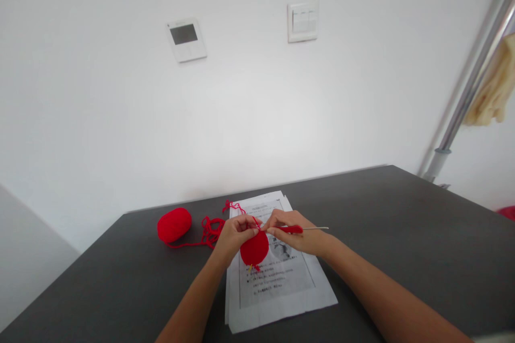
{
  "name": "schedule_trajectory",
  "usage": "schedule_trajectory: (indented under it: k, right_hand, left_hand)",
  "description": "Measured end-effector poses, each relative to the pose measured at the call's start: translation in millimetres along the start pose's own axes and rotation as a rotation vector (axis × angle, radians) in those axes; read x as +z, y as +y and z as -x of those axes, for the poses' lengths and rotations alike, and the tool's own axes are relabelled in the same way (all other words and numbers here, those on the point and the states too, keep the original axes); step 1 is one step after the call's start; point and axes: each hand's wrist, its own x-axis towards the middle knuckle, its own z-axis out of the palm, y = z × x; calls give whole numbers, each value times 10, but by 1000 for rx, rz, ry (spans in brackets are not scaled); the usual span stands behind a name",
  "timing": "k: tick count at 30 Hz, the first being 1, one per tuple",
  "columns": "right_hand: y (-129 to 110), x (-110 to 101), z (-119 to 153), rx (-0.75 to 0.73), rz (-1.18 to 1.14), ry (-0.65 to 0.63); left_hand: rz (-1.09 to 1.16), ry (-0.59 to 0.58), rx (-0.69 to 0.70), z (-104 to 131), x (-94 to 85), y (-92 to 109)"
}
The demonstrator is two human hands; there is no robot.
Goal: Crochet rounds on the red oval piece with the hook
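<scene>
My left hand (238, 233) pinches the upper edge of a round red crochet piece (255, 250), which hangs over the printed sheets. A small yellow bit, perhaps a stitch marker, shows at its lower edge. In my right hand (295, 230) is a crochet hook (295, 229) with a red handle; its thin metal end sticks out to the right. The hook's tip meets the work close to my left fingertips, where fine detail is too small to make out. Loose red yarn (212, 230) lies left of my left hand and runs to a red yarn ball (174, 224).
Printed paper sheets (277, 300) lie under my hands on the dark table (386, 225). Behind it rises a white wall with a panel (186, 40) and a light switch (303, 21). A metal pole (466, 96) and a pale yellow cloth (491, 88) are at the right.
</scene>
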Motion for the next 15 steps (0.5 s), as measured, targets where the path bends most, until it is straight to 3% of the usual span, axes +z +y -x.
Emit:
schedule_trajectory:
  k: [9,15]
  right_hand:
    - [-94,27,-16,-67,134,15]
    - [-72,112,-21,-120,296,10]
  left_hand:
    - [-243,32,204,-7,-18,-99]
    - [-408,71,344,14,13,-57]
